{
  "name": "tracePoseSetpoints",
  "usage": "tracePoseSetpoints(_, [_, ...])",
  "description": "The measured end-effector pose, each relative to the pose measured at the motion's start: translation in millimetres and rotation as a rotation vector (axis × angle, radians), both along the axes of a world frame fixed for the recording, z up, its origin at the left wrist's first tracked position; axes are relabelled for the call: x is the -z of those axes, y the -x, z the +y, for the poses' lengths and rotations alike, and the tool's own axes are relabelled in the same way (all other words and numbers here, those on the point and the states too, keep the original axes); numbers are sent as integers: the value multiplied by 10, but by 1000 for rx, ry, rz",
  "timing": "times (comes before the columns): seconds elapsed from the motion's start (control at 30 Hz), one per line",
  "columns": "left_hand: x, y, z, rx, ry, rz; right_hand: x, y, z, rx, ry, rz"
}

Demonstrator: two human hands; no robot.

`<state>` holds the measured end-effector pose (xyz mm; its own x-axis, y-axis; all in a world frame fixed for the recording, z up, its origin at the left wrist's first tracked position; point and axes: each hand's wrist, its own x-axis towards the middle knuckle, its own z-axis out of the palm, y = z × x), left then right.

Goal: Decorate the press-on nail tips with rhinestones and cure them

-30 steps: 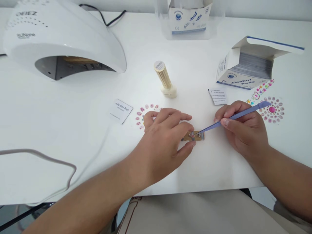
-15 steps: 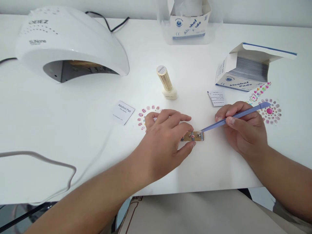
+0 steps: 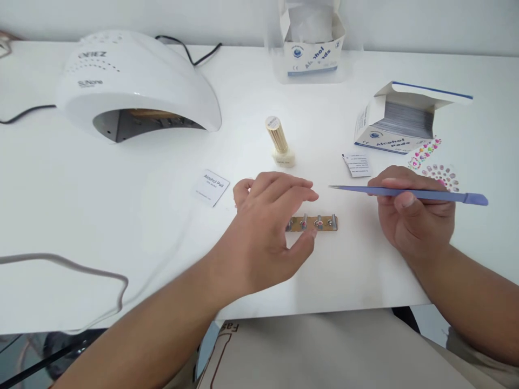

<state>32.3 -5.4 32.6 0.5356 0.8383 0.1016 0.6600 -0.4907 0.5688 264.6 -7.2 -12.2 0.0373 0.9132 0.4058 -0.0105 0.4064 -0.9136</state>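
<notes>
My left hand (image 3: 265, 229) hovers over the left part of a small brown strip (image 3: 311, 223), its thumb and fingers apart and nothing between them. The strip bears several metal clips with little round pieces, some pinkish red; its left end is hidden behind the hand. Blue-purple tweezers (image 3: 450, 196) are held in my right hand (image 3: 413, 216), pinched between thumb and fingers. They lie nearly level, the thin tip pointing left, above and apart from the strip. I cannot make out anything at the tip.
A white nail lamp (image 3: 146, 81) stands back left. Behind the strip is a cream bottle with a gold cap (image 3: 278, 138). Alcohol pad packets (image 3: 211, 188) lie on the white table. An open alcohol pad box (image 3: 395, 127) and gem stickers (image 3: 441, 174) are at right; another box (image 3: 312, 56) stands behind.
The tweezers' tip has lifted off the strip's right end, and the tweezers have turned nearly level. My left fingers have come away from the strip, showing more of it. The view has shifted slightly.
</notes>
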Motion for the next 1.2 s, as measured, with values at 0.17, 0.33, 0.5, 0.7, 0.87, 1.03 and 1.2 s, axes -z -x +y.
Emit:
tracePoseSetpoints(0.17, [-31,35,-9,36,-70,-171,-24,13,-71,57,-208,-140])
tracePoseSetpoints(0.33, [-38,5,-52,113,-97,-342,-152,29,-259,117,-458,-530])
tracePoseSetpoints(0.5, [-156,-58,-183,326,260,-456,-304,51,-412,259,-646,-971])
tracePoseSetpoints(0.7, [-203,-187,-258,238,661,-529,-423,189,-402,364,-748,-1277])
tracePoseSetpoints(0.87, [-172,-195,-242,162,633,-638,-506,281,-297,271,-821,-1315])
tracePoseSetpoints(1.03, [-133,-23,-182,63,530,-706,-467,257,-141,143,-721,-1063])
tracePoseSetpoints(1.2, [34,155,-9,44,178,-632,-237,162,-24,-10,-492,-928])
